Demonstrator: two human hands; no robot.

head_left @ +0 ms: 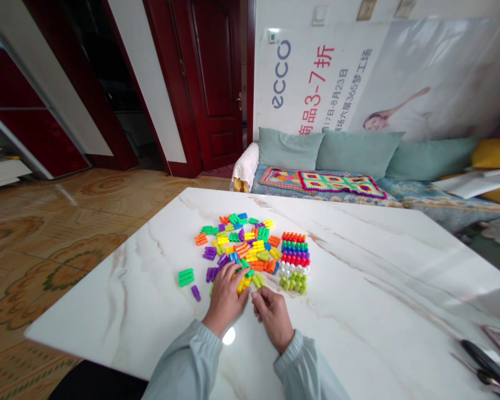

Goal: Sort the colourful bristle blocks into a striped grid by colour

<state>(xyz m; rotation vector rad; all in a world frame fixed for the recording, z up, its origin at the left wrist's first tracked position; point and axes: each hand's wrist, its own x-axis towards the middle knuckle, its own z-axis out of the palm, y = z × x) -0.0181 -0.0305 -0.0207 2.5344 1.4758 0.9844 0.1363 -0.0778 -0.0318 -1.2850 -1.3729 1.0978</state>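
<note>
Facing a white desk (370, 311) with a pile of plastic pieces (255, 255). Laying left hand (226, 294) over the pile's near edge, fingers bent; cannot tell if gripping. Holding right hand (275, 315) just nearer than the pile, fingers together. Seeing bead rows (294, 260) right of it.

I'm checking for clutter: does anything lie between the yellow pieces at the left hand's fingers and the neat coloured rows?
Yes: lime-green pieces lie just right of the yellow pieces at the left hand, on the straight way to the near end of the coloured rows. The right hand is on the near side.
</note>
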